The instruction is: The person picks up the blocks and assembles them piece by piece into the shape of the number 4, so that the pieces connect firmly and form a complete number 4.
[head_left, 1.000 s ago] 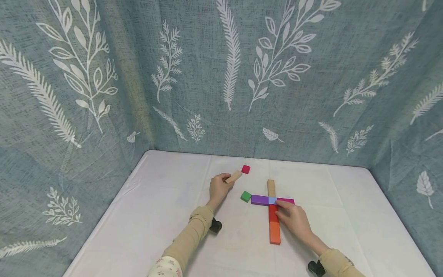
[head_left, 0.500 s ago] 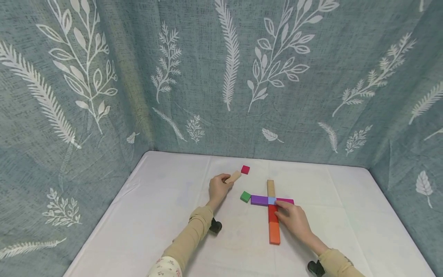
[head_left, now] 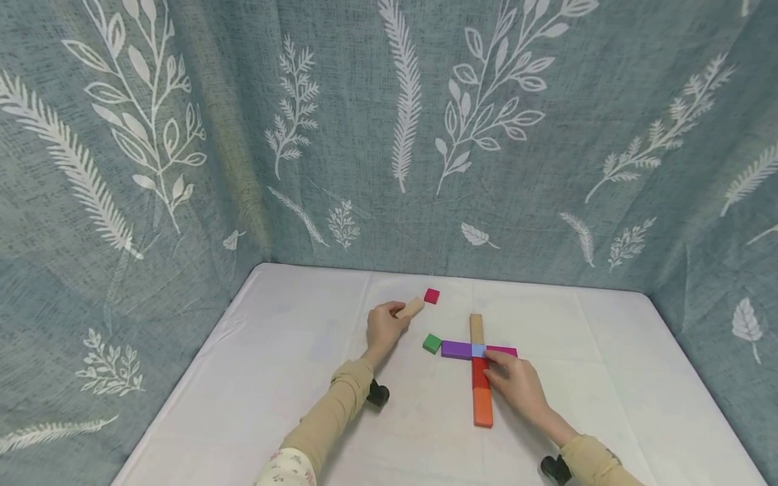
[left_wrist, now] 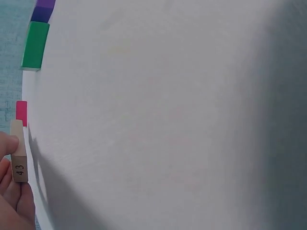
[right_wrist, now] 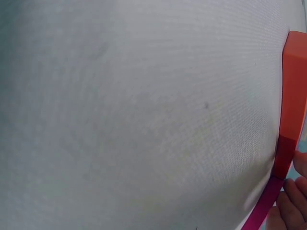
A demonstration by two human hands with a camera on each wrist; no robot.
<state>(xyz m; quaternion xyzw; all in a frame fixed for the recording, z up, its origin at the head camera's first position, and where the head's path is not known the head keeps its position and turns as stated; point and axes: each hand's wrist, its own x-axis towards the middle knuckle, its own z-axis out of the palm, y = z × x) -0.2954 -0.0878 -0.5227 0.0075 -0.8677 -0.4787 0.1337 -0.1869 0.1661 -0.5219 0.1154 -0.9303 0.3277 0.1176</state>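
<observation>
My left hand [head_left: 385, 331] pinches a pale wooden block [head_left: 410, 308] between thumb and fingers, beside a small crimson block [head_left: 431, 296]. In the left wrist view the number 43 shows on the wooden block [left_wrist: 18, 151]. My right hand [head_left: 519, 388] touches a cross of flat-laid blocks, fingers by the light blue block [head_left: 478, 350] and thumb by the red block [head_left: 479, 372]. An orange block [head_left: 483, 408], a purple block [head_left: 456, 349], a magenta block [head_left: 504, 351] and a tan block [head_left: 477, 329] form the other parts. The right fingertips partly cover the middle.
A green block [head_left: 432, 343] lies turned at the purple block's left end, its corner close to it. A white cloth [head_left: 608, 378] covers the table, and a patterned blue-green curtain [head_left: 365, 135] hangs behind and at the sides. Black wrist cameras [head_left: 378, 393] sit under both forearms.
</observation>
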